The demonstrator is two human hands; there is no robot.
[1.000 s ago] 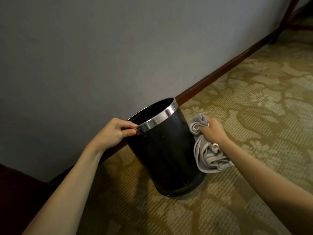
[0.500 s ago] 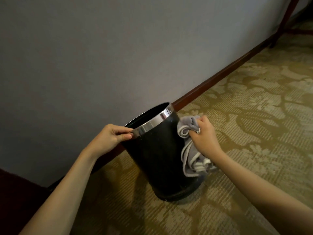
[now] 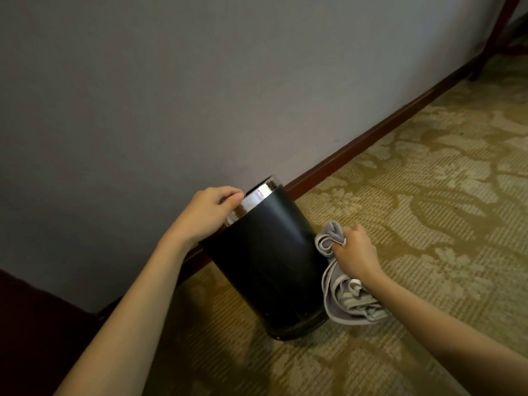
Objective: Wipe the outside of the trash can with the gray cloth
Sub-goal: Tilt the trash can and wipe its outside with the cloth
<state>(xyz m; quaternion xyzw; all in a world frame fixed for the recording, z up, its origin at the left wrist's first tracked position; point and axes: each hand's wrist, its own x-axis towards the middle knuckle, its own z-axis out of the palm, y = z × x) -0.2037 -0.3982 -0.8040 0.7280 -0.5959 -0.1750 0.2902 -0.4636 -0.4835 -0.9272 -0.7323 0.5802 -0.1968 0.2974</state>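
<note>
Head view. A black trash can (image 3: 265, 261) with a polished metal rim band (image 3: 257, 195) stands on patterned gold carpet (image 3: 414, 210), tilted so that its mouth leans away toward the grey wall (image 3: 200, 81) and the dark wooden baseboard (image 3: 357, 147) at the wall's foot. The left hand (image 3: 208, 215) grips the rim on the can's left side, fingers curled over the top edge and thumb on the metal band. The right hand (image 3: 354, 252), just right of the can, is closed around a bunched gray cloth (image 3: 340, 290); the cloth's upper folds protrude from the fist and lie against the can's right flank, while the remainder hangs to the carpet beside the base. A dark red furnishing (image 3: 25, 324) occupies the near left corner.
</note>
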